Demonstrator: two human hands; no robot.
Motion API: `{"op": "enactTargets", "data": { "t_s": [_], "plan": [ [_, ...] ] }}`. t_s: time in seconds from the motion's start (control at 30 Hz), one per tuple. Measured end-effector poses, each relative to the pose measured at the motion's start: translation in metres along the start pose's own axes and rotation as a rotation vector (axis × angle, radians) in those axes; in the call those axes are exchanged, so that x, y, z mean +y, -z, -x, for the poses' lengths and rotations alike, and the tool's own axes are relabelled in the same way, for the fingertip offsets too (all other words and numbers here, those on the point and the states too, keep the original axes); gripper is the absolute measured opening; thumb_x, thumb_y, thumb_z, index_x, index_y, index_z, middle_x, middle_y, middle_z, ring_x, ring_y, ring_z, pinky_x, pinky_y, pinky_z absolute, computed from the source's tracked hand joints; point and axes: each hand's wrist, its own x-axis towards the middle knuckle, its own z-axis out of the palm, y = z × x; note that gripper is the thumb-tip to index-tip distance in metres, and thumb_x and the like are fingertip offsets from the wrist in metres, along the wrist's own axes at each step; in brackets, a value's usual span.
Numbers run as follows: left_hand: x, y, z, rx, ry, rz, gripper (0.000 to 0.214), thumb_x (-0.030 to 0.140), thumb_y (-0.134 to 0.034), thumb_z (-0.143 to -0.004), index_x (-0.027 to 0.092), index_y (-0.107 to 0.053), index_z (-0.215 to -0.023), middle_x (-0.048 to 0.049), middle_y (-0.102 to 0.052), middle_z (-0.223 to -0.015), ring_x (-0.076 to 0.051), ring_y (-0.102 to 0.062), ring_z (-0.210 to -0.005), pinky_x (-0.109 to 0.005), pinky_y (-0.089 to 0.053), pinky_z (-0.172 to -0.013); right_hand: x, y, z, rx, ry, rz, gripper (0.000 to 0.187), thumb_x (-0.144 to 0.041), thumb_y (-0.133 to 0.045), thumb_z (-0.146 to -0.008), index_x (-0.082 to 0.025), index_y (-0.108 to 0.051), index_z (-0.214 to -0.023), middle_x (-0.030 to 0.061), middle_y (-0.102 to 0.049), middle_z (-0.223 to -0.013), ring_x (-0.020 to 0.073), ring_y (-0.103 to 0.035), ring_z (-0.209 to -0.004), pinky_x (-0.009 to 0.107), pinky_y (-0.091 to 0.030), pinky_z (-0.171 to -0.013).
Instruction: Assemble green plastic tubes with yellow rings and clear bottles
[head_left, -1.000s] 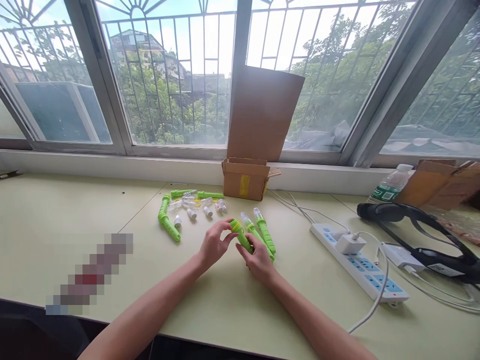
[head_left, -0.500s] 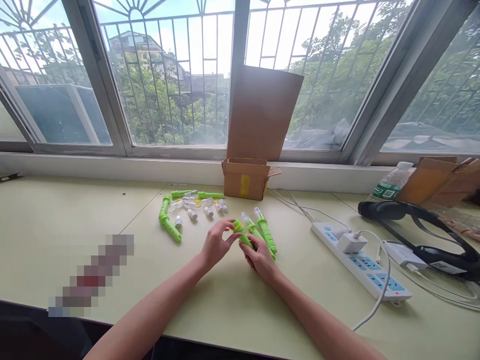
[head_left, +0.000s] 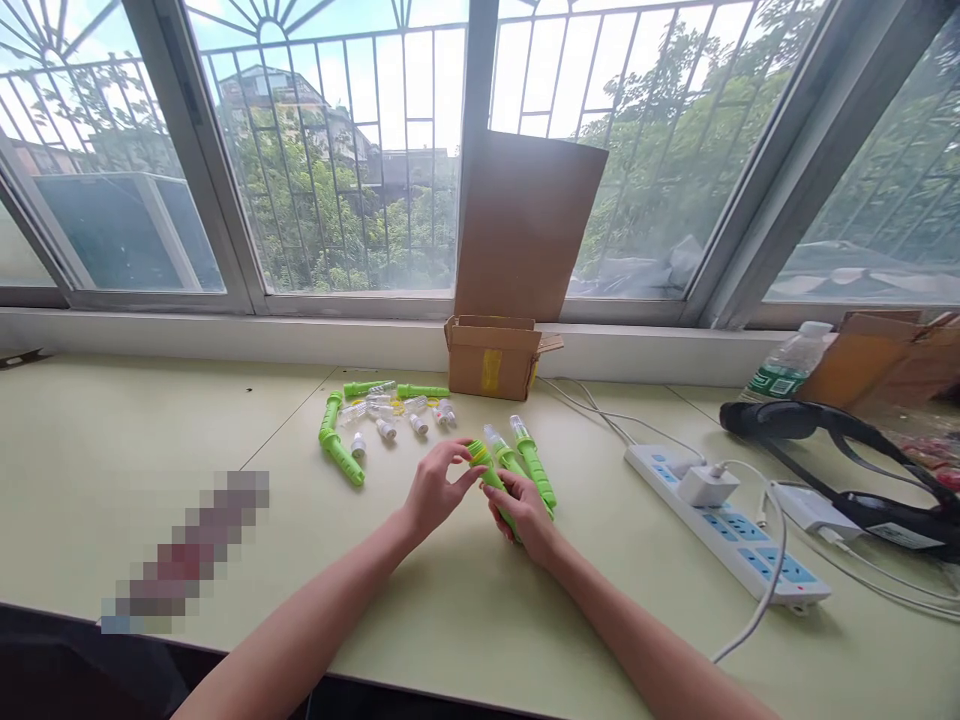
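Note:
A green plastic tube [head_left: 488, 467] with a yellow ring near its upper end is held tilted between my two hands. My right hand [head_left: 523, 507] is wrapped round its lower body. At the upper end, the thumb and fingers of my left hand [head_left: 439, 487] close about the yellow ring [head_left: 478, 456]. Just beyond my right hand lie two green tubes with clear tips, one of them the right-hand tube [head_left: 535, 470]. Farther left, several clear covers [head_left: 377, 402] and small white-based pieces [head_left: 386, 429] lie loose beside more green tubes [head_left: 341, 457].
A small cardboard box [head_left: 489, 372] stands by the window sill. To the right are a white power strip [head_left: 727, 525] with cables, a black headset [head_left: 847, 460] and a plastic bottle [head_left: 787, 365]. A blurred-out patch [head_left: 187, 550] covers something on the left of the table.
The lower end of the held tube now shows below my right hand, and that hand has shifted slightly on it. My left hand stays at the upper end.

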Motion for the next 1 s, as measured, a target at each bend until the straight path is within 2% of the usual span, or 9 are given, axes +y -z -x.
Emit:
{"op": "enactTargets", "data": {
  "t_s": [0.23, 0.4, 0.53, 0.6, 0.67, 0.8, 1.0],
  "plan": [
    [-0.0039, -0.0022, 0.0027, 0.012, -0.005, 0.020, 0.012, 0.028, -0.062, -0.084, 0.018, -0.056, -0.088, -0.0104, -0.067, -0.107, -0.021, -0.066, -0.099, -0.039, -0.059, -0.081, 0.0020, 0.0006, -0.0013, -0.046, 0.008, -0.003, 0.028, -0.048, -0.058, -0.080, -0.021, -0.053, -0.077, -0.0071, -0.045, -0.045, 0.0083, -0.034, -0.030, 0.022, -0.024, -0.031],
    [-0.0026, 0.0006, 0.0048, 0.057, -0.033, -0.054, 0.009, 0.023, -0.062, -0.085, 0.019, -0.056, -0.089, -0.0099, -0.067, -0.107, -0.022, -0.066, -0.100, -0.040, -0.056, -0.085, 0.0034, -0.0047, -0.0017, 0.045, 0.106, 0.178, 0.029, -0.050, -0.057, -0.081, -0.022, -0.056, -0.076, -0.0026, -0.052, -0.056, 0.0117, -0.046, -0.041, 0.024, -0.036, -0.039],
    [0.0009, 0.0029, 0.0047, 0.075, -0.064, -0.118, 0.007, 0.021, -0.062, -0.084, 0.020, -0.056, -0.088, -0.0096, -0.066, -0.109, -0.021, -0.065, -0.100, -0.039, -0.054, -0.084, 0.0039, -0.0066, -0.0017, 0.099, 0.194, 0.334, 0.026, -0.048, -0.052, -0.085, -0.025, -0.060, -0.093, -0.0006, -0.055, -0.063, 0.0165, -0.051, -0.052, 0.028, -0.040, -0.049],
    [0.0016, 0.0028, 0.0043, 0.068, -0.065, -0.129, 0.008, 0.022, -0.063, -0.084, 0.020, -0.056, -0.088, -0.0095, -0.066, -0.109, -0.021, -0.065, -0.100, -0.038, -0.054, -0.084, 0.0047, -0.0058, -0.0024, 0.120, 0.230, 0.373, 0.025, -0.047, -0.052, -0.086, -0.024, -0.060, -0.094, 0.0004, -0.057, -0.066, 0.0182, -0.052, -0.059, 0.030, -0.041, -0.055],
    [0.0016, 0.0021, 0.0036, 0.057, -0.061, -0.134, 0.009, 0.023, -0.064, -0.083, 0.020, -0.056, -0.087, -0.0093, -0.067, -0.107, -0.021, -0.065, -0.099, -0.038, -0.054, -0.084, 0.0061, -0.0043, -0.0036, 0.138, 0.231, 0.374, 0.025, -0.047, -0.055, -0.085, -0.023, -0.059, -0.086, 0.0002, -0.055, -0.066, 0.0176, -0.050, -0.061, 0.029, -0.039, -0.056],
    [0.0021, 0.0003, 0.0018, 0.046, -0.054, -0.147, 0.010, 0.025, -0.064, -0.083, 0.019, -0.055, -0.086, -0.0095, -0.067, -0.105, -0.021, -0.065, -0.099, -0.038, -0.054, -0.083, 0.0082, -0.0013, -0.0053, 0.123, 0.148, 0.250, 0.030, -0.049, -0.059, -0.081, -0.021, -0.052, -0.072, -0.0047, -0.040, -0.055, 0.0119, -0.037, -0.049, 0.025, -0.030, -0.045],
    [0.0054, 0.0005, 0.0001, 0.030, -0.062, -0.137, 0.011, 0.026, -0.063, -0.084, 0.019, -0.055, -0.086, -0.0103, -0.066, -0.106, -0.022, -0.064, -0.102, -0.039, -0.054, -0.085, 0.0013, -0.0017, -0.0025, 0.030, 0.020, 0.076, 0.033, -0.051, -0.060, -0.080, -0.022, -0.046, -0.070, -0.0081, -0.037, -0.047, 0.0077, -0.028, -0.037, 0.023, -0.022, -0.036]
  ]
}}
